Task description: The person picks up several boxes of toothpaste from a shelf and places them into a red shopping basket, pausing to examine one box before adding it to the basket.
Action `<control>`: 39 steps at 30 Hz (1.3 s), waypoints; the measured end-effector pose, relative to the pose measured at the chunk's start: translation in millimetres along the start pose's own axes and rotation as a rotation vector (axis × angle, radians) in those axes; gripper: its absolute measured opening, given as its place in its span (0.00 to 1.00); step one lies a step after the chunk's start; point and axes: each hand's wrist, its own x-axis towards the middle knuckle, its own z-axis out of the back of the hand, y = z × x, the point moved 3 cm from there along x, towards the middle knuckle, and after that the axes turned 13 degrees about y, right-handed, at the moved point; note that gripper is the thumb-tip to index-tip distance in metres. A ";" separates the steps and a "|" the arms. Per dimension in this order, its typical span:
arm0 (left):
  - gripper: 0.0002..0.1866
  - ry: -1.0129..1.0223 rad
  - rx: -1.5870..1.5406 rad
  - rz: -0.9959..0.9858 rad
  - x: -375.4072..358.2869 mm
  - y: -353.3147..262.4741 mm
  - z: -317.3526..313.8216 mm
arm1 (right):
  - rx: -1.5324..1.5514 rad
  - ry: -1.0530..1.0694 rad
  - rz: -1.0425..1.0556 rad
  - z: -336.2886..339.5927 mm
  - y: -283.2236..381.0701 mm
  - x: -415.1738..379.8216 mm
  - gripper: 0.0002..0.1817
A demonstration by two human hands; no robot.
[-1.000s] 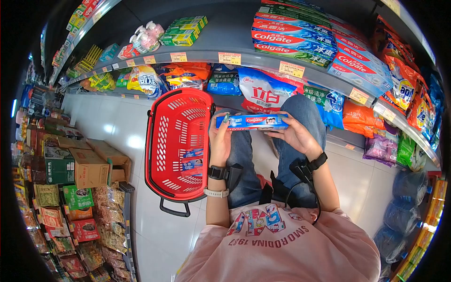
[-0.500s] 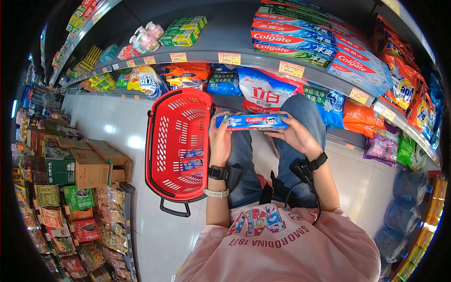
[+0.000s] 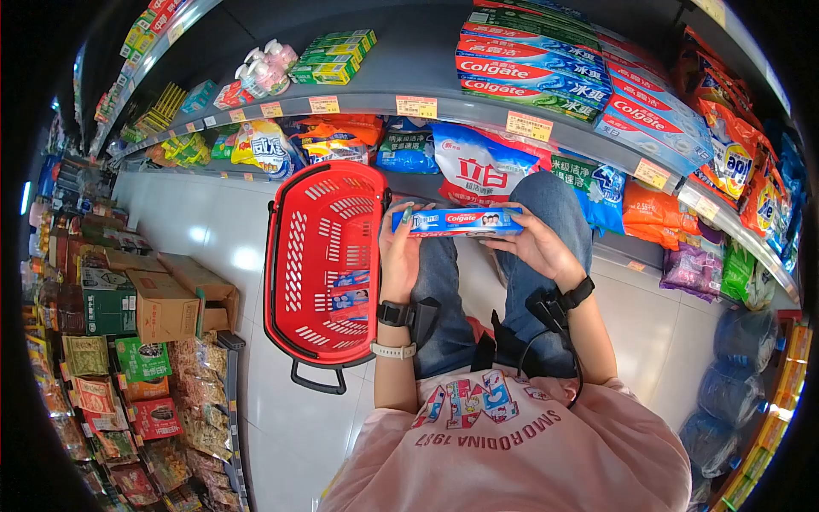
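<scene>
A blue and red Colgate toothpaste box (image 3: 465, 220) is held level in front of my knees, its printed side facing up at me. My left hand (image 3: 399, 249) grips its left end, thumb on top. Around the right end are the fingers of my right hand (image 3: 537, 243). To the left on the floor stands a red shopping basket (image 3: 294, 256) with slotted sides, close beside my left wrist. Inside it lie blue and red toothpaste boxes (image 3: 350, 300).
Ahead, a grey shelf (image 3: 367, 101) carries stacked Colgate boxes (image 3: 529, 72). Bags of washing powder (image 3: 486, 162) fill the level below. At left are cardboard cartons (image 3: 166, 303) and racks of packaged food (image 3: 158, 418). Large water bottles (image 3: 725, 388) stand at right.
The toothpaste box has tipped very slightly in my hands. Both hands and the basket stay where they were.
</scene>
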 end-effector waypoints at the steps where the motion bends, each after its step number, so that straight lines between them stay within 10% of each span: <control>1: 0.17 0.000 0.000 0.000 0.0 0.2 0.4 | 0.000 0.000 0.000 0.1 -0.1 0.0 0.20; 39: 0.16 -0.023 -0.011 -0.004 -0.1 2.1 1.4 | -0.002 0.005 -0.004 2.5 -1.3 -0.3 0.20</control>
